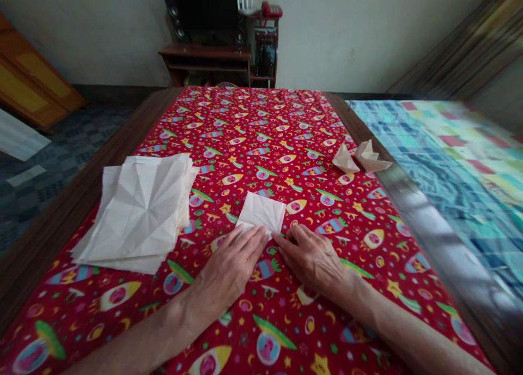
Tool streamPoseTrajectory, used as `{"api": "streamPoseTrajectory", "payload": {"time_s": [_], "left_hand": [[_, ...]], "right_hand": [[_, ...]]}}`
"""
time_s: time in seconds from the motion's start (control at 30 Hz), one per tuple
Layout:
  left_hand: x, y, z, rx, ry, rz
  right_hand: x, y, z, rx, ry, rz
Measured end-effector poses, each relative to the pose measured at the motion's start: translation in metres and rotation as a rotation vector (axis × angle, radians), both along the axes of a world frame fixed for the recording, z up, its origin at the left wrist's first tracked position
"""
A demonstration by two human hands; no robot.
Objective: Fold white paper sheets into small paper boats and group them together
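Observation:
A small folded square of white paper [265,210] lies in front of me on the red patterned cloth [261,140], with crease lines across it. My left hand [239,255] rests flat on the paper's near edge, fingers stretched out and covering that part. At the near right corner, my right hand [308,252] touches the paper with its index finger extended, while its other fingers are curled. Whether a bit of paper is pinched there, I cannot tell. To the left sits a stack of creased white paper sheets [143,211].
Two folded paper shapes [345,159] [371,157] stand by the cloth's right edge. Dark wooden table edges [433,244] flank the cloth. Beyond are a bed with a blue checked cover [408,151], a TV stand [208,56], a red telephone [272,11] and a wooden cabinet [32,75].

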State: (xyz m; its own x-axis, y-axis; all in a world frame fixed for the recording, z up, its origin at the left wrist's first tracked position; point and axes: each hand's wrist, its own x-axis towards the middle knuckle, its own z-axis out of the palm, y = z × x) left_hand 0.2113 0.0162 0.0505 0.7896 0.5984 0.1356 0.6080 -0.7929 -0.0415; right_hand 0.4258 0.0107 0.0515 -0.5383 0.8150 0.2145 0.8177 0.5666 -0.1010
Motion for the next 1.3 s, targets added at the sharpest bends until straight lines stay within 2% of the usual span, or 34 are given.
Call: {"api": "streamPoseTrajectory", "payload": {"time_s": [0.4,0.6,0.7,0.87,1.0,1.1,1.17,1.3], "left_hand": [[-0.028,-0.011,-0.001,-0.022,0.020,0.011],[-0.040,-0.018,-0.001,0.013,-0.065,0.006],[-0.038,-0.018,0.000,-0.015,-0.149,0.030],[-0.017,-0.009,0.004,-0.042,-0.186,0.061],[-0.007,0.000,0.008,-0.076,-0.125,0.062],[-0.007,0.005,0.011,-0.094,-0.095,0.043],[-0.009,0.007,0.013,-0.102,-0.091,0.029],[-0.013,0.018,0.013,-0.064,-0.095,-0.022]], "right_hand": [[0.003,-0.001,-0.003,0.021,0.044,0.016],[0.004,-0.001,-0.004,0.036,0.021,0.011],[0.003,-0.001,-0.005,0.035,0.029,0.022],[0.002,0.006,-0.003,0.014,0.134,0.013],[0.007,0.031,0.005,0.072,0.310,-0.108],[0.010,0.053,0.005,0.141,0.366,-0.104],[0.011,0.065,0.002,0.071,0.396,-0.085],[0.011,0.071,-0.004,-0.214,0.473,-0.128]]}}
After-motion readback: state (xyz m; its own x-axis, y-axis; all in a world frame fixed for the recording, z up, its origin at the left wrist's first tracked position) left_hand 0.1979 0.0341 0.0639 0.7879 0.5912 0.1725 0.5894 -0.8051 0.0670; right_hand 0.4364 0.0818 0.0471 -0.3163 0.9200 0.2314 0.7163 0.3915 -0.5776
